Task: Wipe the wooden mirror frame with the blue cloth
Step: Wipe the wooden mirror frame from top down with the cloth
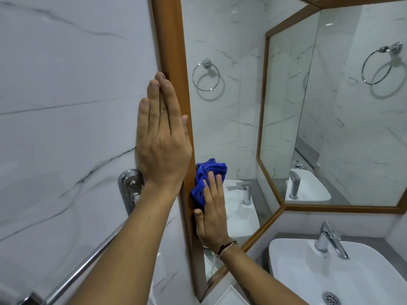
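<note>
The wooden mirror frame (170,40) runs top to bottom through the middle of the view, on the corner of the marble wall. My left hand (161,135) lies flat, fingers together and pointing up, on the wall and the frame's left edge. Lower down, my right hand (211,208) presses the crumpled blue cloth (208,177) against the frame's inner edge and the glass. The cloth bunches out above my fingers. A dark cord bracelet circles my right wrist.
A white basin (293,256) with a chrome tap (330,238) sits at the lower right. A second framed mirror (343,209) fills the right wall. A chrome bar (83,267) and its wall bracket (130,190) lie at the lower left.
</note>
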A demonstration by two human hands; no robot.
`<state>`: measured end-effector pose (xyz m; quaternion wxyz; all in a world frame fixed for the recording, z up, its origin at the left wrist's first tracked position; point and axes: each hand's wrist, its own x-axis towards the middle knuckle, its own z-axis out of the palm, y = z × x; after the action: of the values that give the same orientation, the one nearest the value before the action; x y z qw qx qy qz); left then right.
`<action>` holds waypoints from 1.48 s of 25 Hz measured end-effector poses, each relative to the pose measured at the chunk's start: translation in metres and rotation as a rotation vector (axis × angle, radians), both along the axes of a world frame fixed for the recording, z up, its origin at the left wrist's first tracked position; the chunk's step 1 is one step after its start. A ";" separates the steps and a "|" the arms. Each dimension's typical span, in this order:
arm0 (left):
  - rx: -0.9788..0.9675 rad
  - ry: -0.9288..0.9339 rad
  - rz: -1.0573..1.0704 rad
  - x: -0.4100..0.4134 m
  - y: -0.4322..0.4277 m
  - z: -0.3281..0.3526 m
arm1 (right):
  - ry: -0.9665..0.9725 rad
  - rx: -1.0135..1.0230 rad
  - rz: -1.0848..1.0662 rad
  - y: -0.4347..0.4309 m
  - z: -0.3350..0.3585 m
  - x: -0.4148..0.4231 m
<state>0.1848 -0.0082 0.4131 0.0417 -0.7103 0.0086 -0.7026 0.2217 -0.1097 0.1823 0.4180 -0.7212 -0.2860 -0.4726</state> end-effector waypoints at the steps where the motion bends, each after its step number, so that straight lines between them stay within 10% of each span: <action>1: -0.003 0.017 -0.008 0.000 -0.002 -0.005 | -0.001 -0.027 -0.016 -0.004 -0.012 -0.001; 8: -0.005 0.293 -0.074 -0.028 -0.006 -0.149 | 0.181 -0.157 -0.127 -0.008 -0.145 -0.028; 15: 0.054 0.358 -0.045 -0.035 0.012 -0.213 | 0.112 0.058 -0.096 0.003 -0.065 0.015; 20: 0.037 0.406 -0.065 -0.042 0.012 -0.239 | 0.268 -0.031 -0.070 0.000 -0.163 -0.035; 27: -0.049 0.456 -0.090 -0.043 -0.001 -0.262 | 0.117 0.110 -0.091 0.018 -0.086 0.008; 33: -0.126 0.499 -0.153 -0.051 -0.006 -0.304 | 0.360 -0.020 -0.105 0.005 -0.214 -0.057; 37: -0.206 0.508 -0.150 -0.049 -0.012 -0.323 | 0.158 -0.004 -0.069 0.006 -0.143 -0.010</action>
<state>0.1356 -0.0200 0.0901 -0.0864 -0.8614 -0.0002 -0.5006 0.2117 -0.1035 0.0390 0.4213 -0.7665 -0.2283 -0.4276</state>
